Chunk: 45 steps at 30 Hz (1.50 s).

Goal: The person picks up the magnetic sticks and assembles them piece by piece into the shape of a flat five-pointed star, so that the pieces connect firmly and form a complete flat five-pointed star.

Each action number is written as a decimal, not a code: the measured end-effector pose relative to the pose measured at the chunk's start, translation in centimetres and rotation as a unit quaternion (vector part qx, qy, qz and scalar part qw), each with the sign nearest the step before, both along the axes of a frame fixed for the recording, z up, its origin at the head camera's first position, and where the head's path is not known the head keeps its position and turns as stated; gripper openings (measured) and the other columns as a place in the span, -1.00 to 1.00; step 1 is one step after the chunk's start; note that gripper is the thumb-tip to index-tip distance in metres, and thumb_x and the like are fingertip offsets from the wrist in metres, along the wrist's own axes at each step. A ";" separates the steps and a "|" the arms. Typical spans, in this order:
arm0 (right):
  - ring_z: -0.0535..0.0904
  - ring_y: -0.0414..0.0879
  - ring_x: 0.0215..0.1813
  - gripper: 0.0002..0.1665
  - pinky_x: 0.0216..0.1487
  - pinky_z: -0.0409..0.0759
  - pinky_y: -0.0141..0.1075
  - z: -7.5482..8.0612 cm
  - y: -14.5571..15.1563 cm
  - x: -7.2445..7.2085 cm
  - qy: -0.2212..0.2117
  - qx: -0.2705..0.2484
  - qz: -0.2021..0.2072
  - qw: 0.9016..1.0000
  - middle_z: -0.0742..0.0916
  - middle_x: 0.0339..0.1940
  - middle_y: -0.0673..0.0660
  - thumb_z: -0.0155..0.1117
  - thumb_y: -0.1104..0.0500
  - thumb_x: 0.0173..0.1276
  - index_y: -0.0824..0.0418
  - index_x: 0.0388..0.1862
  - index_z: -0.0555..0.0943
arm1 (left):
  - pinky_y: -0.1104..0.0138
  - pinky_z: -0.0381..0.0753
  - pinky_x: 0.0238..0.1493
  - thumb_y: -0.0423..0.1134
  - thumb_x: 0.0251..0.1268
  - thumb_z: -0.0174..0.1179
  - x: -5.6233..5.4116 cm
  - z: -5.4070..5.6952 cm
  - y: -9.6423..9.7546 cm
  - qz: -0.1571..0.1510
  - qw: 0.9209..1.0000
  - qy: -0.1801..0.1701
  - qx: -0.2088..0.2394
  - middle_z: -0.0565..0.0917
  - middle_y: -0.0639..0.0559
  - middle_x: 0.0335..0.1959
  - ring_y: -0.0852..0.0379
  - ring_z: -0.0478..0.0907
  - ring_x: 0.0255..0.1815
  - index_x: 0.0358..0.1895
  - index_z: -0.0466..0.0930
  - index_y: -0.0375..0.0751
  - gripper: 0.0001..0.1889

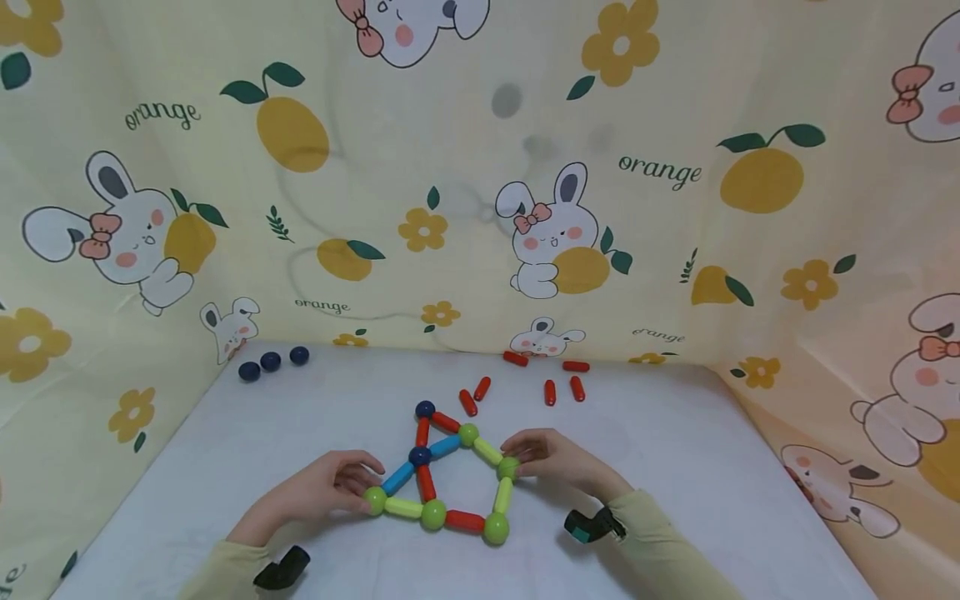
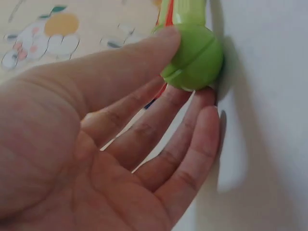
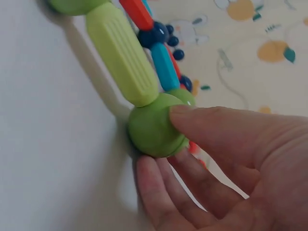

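A flat frame of magnetic rods and balls lies on the white table between the two hands. My left hand (image 1: 330,490) pinches the green ball (image 2: 199,57) at its left corner, thumb on one side and fingers curled on the other. At the right corner, my right hand (image 1: 562,460) grips another green ball (image 3: 156,126) between thumb and fingers. Light green rods (image 1: 403,507), blue rods (image 1: 397,478) and red rods (image 1: 464,522) join the balls. One dark blue ball (image 1: 420,456) sits inside the shape, and another dark blue ball (image 1: 425,409) tops it.
Several loose red rods (image 1: 550,392) lie behind the frame, toward the back. Dark blue balls (image 1: 271,362) stand in a row at the back left. A printed curtain (image 1: 465,125) with rabbits and oranges encloses the white table (image 1: 660,450) at the back and sides.
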State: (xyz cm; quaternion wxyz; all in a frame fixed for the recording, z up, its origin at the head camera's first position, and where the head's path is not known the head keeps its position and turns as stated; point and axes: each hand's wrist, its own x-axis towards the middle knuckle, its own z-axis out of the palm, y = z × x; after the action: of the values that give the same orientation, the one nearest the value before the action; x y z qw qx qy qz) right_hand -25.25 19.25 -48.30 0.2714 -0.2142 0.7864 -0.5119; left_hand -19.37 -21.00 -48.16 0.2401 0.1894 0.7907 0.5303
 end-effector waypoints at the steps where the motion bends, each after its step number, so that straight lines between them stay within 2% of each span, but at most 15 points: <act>1: 0.58 0.00 0.05 -0.61 0.08 0.56 -0.16 -0.1 -0.4 0.1 0.004 -0.001 -0.001 1.000 0.69 -0.01 0.11 0.32 0.20 0.31 0.19 0.12 0.57 | 0.21 0.62 -0.10 -0.31 0.10 0.39 -0.1 0.0 -0.5 0.002 1.000 0.011 -0.005 0.66 -0.09 -0.07 -0.01 0.60 -0.10 0.11 0.48 -0.30 -0.52; 4: 0.60 -0.02 0.01 -0.61 0.07 0.56 -0.18 -0.1 -1.8 0.2 0.017 -0.001 -0.005 1.000 0.69 -0.04 0.08 0.36 0.19 0.27 0.17 0.08 0.59 | 0.20 0.59 -0.06 -0.32 0.14 0.35 -0.5 0.2 -1.6 0.019 0.998 0.046 -0.027 0.64 -0.06 -0.06 -0.01 0.57 -0.07 0.10 0.49 -0.30 -0.56; 8: 0.61 -0.04 -0.04 -0.61 0.05 0.57 -0.19 -0.1 -3.3 0.1 0.027 0.006 -0.004 1.000 0.70 -0.09 0.05 0.41 0.15 0.23 0.13 0.04 0.61 | 0.14 0.55 0.01 -0.37 0.20 0.29 -1.2 0.2 -2.8 0.059 0.994 0.081 -0.043 0.61 -0.13 0.01 -0.05 0.54 0.01 0.13 0.48 -0.32 -0.58; 11: 0.60 -0.04 -0.07 -0.61 0.02 0.58 -0.21 0.0 -4.0 -0.3 0.034 0.019 0.004 0.999 0.70 -0.11 0.03 0.41 0.13 0.22 0.12 0.04 0.61 | 0.10 0.55 0.04 -0.40 0.22 0.26 -1.6 0.1 -3.4 0.087 0.991 0.087 -0.043 0.59 -0.19 0.05 -0.10 0.54 0.05 0.15 0.46 -0.33 -0.58; 14: 0.59 -0.04 -0.08 -0.62 -0.04 0.59 -0.22 0.4 -4.5 -1.4 0.042 0.030 0.004 0.999 0.69 -0.12 0.04 0.37 0.13 0.27 0.16 0.06 0.59 | 0.09 0.55 0.04 -0.40 0.22 0.26 -1.9 0.0 -3.7 0.104 0.990 0.084 -0.039 0.59 -0.20 0.05 -0.12 0.54 0.05 0.16 0.45 -0.34 -0.57; 18: 0.59 -0.03 -0.10 -0.61 -0.08 0.62 -0.20 0.7 -4.8 -3.5 0.044 0.021 -0.031 0.998 0.69 -0.12 0.11 0.31 0.18 0.32 0.27 0.09 0.55 | 0.09 0.55 0.05 -0.40 0.22 0.26 -2.3 -0.1 -4.0 0.119 0.989 0.077 -0.032 0.59 -0.19 0.06 -0.13 0.53 0.06 0.18 0.43 -0.34 -0.55; 22: 0.59 -0.02 -0.10 -0.61 -0.09 0.64 -0.19 0.7 -5.2 -5.5 0.057 0.010 -0.069 0.996 0.68 -0.10 0.18 0.29 0.24 0.32 0.34 0.09 0.53 | 0.10 0.55 0.06 -0.38 0.23 0.26 -2.5 -0.3 -4.0 0.126 0.989 0.068 -0.027 0.59 -0.19 0.07 -0.14 0.52 0.08 0.19 0.43 -0.34 -0.55; 28: 0.59 0.00 -0.08 -0.61 -0.10 0.61 -0.23 0.9 -6.6 -7.3 0.111 0.031 -0.093 0.989 0.66 -0.08 0.22 0.33 0.28 0.28 0.37 0.06 0.55 | 0.09 0.54 0.07 -0.37 0.22 0.27 -2.5 -0.3 -3.9 0.135 0.989 0.060 -0.028 0.60 -0.16 0.06 -0.12 0.52 0.09 0.19 0.44 -0.33 -0.55; 32: 0.57 -0.01 -0.06 -0.58 -0.03 0.59 -0.21 0.6 -7.7 -7.9 0.141 0.060 -0.110 0.982 0.66 -0.09 0.16 0.39 0.29 0.21 0.32 0.06 0.57 | 0.08 0.53 0.08 -0.37 0.22 0.27 -2.5 -0.1 -3.8 0.138 0.988 0.060 -0.026 0.60 -0.17 0.06 -0.12 0.53 0.08 0.18 0.44 -0.33 -0.55; 37: 0.54 -0.03 -0.03 -0.55 0.01 0.57 -0.20 0.0 -8.6 -8.4 0.154 0.090 -0.129 0.976 0.64 -0.07 0.07 0.41 0.29 0.19 0.22 0.08 0.58 | 0.08 0.54 0.07 -0.38 0.21 0.27 -2.4 0.1 -3.7 0.141 0.988 0.055 -0.024 0.60 -0.18 0.06 -0.13 0.53 0.08 0.17 0.44 -0.34 -0.55; 45: 0.50 -0.01 -0.04 -0.47 0.04 0.54 -0.17 -0.6 -8.8 -8.8 0.173 0.106 -0.110 0.973 0.63 -0.07 0.08 0.27 0.43 0.20 0.21 0.17 0.52 | 0.08 0.53 0.08 -0.37 0.21 0.28 -2.6 -0.2 -3.8 0.141 0.988 0.057 -0.024 0.61 -0.16 0.04 -0.12 0.53 0.07 0.16 0.45 -0.33 -0.56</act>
State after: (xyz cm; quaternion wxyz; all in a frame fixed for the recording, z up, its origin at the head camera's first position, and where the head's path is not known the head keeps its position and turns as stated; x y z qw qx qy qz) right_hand -34.03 10.48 -48.89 0.0945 -0.1823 0.8897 -0.4077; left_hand -21.93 -24.81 -48.39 0.1215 0.1002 0.8344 0.5282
